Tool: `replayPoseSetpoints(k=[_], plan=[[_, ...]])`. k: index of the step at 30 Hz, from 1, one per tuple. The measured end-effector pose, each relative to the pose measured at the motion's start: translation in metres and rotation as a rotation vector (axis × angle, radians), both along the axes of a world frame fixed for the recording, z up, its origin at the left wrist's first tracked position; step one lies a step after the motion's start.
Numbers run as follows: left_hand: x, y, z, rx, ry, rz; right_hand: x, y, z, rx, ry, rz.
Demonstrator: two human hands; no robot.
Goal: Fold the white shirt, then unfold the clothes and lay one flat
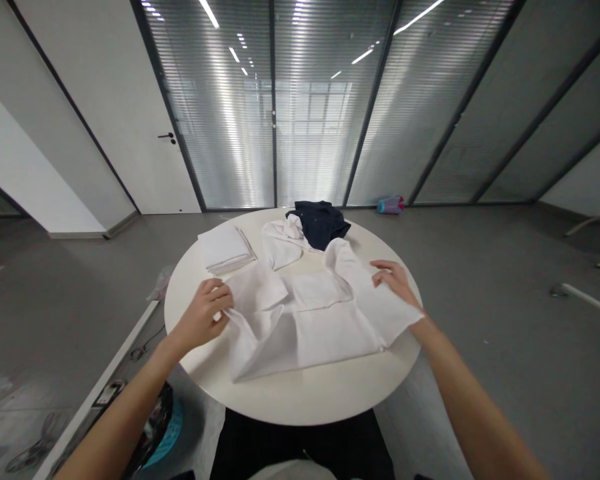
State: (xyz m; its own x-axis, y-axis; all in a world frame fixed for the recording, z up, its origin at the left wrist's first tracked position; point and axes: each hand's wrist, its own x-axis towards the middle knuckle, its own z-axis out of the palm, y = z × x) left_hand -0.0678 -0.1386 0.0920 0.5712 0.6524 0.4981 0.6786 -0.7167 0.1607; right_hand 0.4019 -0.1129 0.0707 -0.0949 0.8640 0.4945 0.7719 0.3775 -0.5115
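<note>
A white cloth (330, 320), partly folded and creased, lies spread over the front half of a round table (300, 403). At its left edge, my left hand (207, 312) is closed with the fingers pinching the fabric. My right hand (394, 279) is at the cloth's right side, its fingers loosely bent and apart, with nothing visible between them. A corner of the cloth lies against the right wrist. Behind the cloth on the left sits a neat stack of folded white cloth (225, 248). A crumpled white fabric piece (281, 241) and a dark navy garment (320, 223) lie at the table's back.
Beneath my left arm, a blue bin (169, 433) with a black liner stands beside the table. A pale floor strip (105, 373) and cables (143, 350) run along the left. Near the glass wall lies a blue and pink package (391, 205). Furniture legs (587, 300) stand at right.
</note>
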Motion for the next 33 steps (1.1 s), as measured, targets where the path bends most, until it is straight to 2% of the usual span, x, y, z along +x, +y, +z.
replayPoseSetpoints(k=[1, 2, 3, 5, 7, 9, 11, 13, 14, 17, 19, 21, 25, 30, 33], plan=[[-0.022, -0.007, -0.001, 0.026, -0.052, 0.051, 0.025, 0.001, -0.002, -0.017, 0.092, -0.088], [-0.044, -0.015, -0.004, 0.023, -0.074, 0.082, 0.050, -0.001, -0.004, -0.058, 0.141, -0.099], [-0.064, -0.024, -0.008, 0.014, -0.075, 0.094, 0.073, -0.005, -0.008, -0.116, 0.147, -0.039], [-0.098, -0.042, -0.018, 0.026, -0.060, 0.131, 0.110, -0.017, -0.014, -0.195, 0.149, -0.027], [-0.120, -0.057, -0.026, 0.061, -0.058, 0.214, 0.130, -0.031, -0.015, -0.219, 0.153, -0.167], [-0.127, -0.067, -0.026, 0.113, -0.090, 0.304, 0.132, -0.040, -0.010, -0.205, 0.189, -0.347], [-0.119, -0.069, -0.018, 0.154, -0.149, 0.351, 0.118, -0.041, 0.001, -0.176, 0.231, -0.442], [-0.096, -0.063, -0.009, 0.146, -0.207, 0.330, 0.091, -0.037, 0.014, -0.141, 0.215, -0.376], [-0.081, -0.058, -0.005, 0.109, -0.220, 0.299, 0.072, -0.035, 0.019, -0.134, 0.178, -0.287], [-0.024, -0.040, -0.005, -0.088, -0.169, 0.174, 0.004, -0.033, 0.025, -0.238, 0.004, 0.151], [0.013, -0.031, -0.014, -0.205, -0.055, 0.103, -0.043, -0.036, 0.019, -0.328, -0.101, 0.401], [0.043, -0.027, -0.025, -0.268, 0.084, 0.066, -0.081, -0.038, 0.008, -0.359, -0.277, 0.532], [0.074, -0.029, -0.041, -0.259, 0.235, 0.078, -0.119, -0.024, -0.014, -0.256, -0.526, 0.434], [0.078, -0.029, -0.055, -0.214, 0.198, 0.097, -0.123, 0.032, -0.027, -0.118, -0.686, 0.279], [0.078, -0.024, -0.063, -0.188, 0.133, 0.193, -0.124, 0.066, -0.032, -0.073, -0.727, 0.249]])
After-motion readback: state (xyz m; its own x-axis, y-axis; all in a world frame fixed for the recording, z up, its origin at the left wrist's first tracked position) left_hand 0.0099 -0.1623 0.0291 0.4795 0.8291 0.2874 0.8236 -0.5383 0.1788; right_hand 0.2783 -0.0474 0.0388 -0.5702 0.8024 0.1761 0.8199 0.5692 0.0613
